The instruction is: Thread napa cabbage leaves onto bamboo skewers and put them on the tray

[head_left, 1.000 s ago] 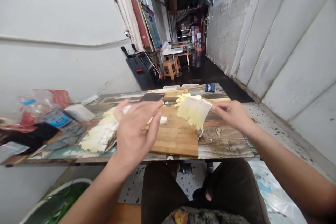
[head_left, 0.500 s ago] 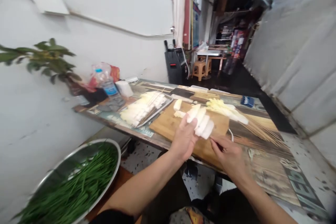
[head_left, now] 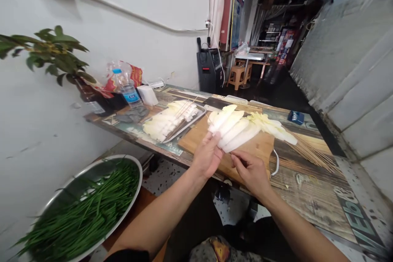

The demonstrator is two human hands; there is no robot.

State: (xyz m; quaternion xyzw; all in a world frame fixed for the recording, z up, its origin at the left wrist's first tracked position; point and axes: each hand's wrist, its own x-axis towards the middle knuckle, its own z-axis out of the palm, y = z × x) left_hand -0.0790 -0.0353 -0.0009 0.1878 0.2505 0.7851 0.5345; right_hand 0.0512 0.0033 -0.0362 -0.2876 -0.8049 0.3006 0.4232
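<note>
My left hand (head_left: 206,156) is closed on the lower end of a fan of white cabbage stalk pieces (head_left: 233,128), held up over the wooden cutting board (head_left: 263,146). My right hand (head_left: 250,170) is right beside it with fingers pinched at the base of the same pieces. More pale cabbage leaves (head_left: 272,127) lie on the board's far side. A metal tray (head_left: 176,119) left of the board holds skewered cabbage pieces. A bundle of bamboo skewers (head_left: 311,153) lies on the table to the right.
A large metal bowl of green chives (head_left: 76,213) sits low at the left. A water bottle (head_left: 126,89), bags and a plant (head_left: 52,55) stand at the table's far left end by the wall. A blue packet (head_left: 295,117) lies near the far edge.
The view swung left, bringing the chive bowl in. My left hand took hold of the white stalk pieces, my right hand came in beside it, and the fan was raised slightly.
</note>
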